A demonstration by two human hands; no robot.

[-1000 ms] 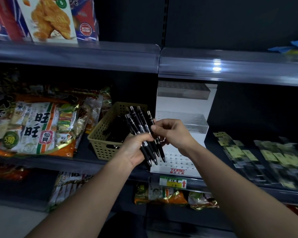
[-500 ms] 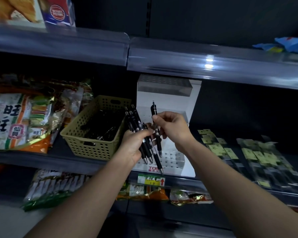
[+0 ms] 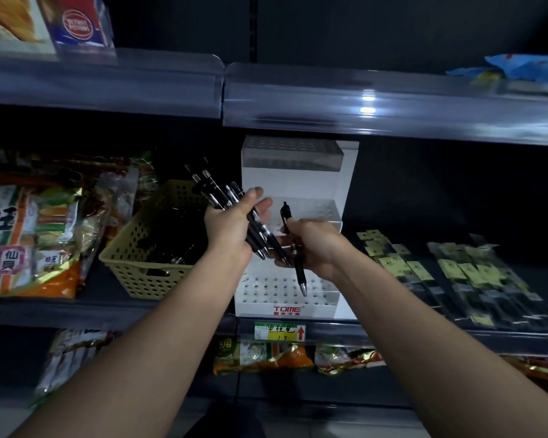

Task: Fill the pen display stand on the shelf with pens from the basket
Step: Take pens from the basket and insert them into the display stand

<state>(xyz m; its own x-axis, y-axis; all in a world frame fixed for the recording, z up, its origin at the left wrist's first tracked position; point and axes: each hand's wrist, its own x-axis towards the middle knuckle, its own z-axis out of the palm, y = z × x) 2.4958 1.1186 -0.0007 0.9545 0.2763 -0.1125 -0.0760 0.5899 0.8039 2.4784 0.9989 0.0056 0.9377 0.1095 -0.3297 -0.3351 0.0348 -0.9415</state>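
Right hand (image 3: 315, 246) is curled round one slim black plastic pen (image 3: 299, 272), held tip-down over the lowest holed tier of the white stepped display stand (image 3: 298, 184). A bunch of black pens (image 3: 217, 192) is gripped by the left hand (image 3: 231, 230), beside the beige perforated basket (image 3: 140, 275).

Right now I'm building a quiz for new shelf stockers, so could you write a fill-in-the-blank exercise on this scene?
The left hand grips a bundle of ___ pens. The right hand pinches a single pen with its tip pointing ___. The basket stands on the ___ side of the pen display stand. The stand's red lettering reads ___.
Missing words: black; down; left; TOME.
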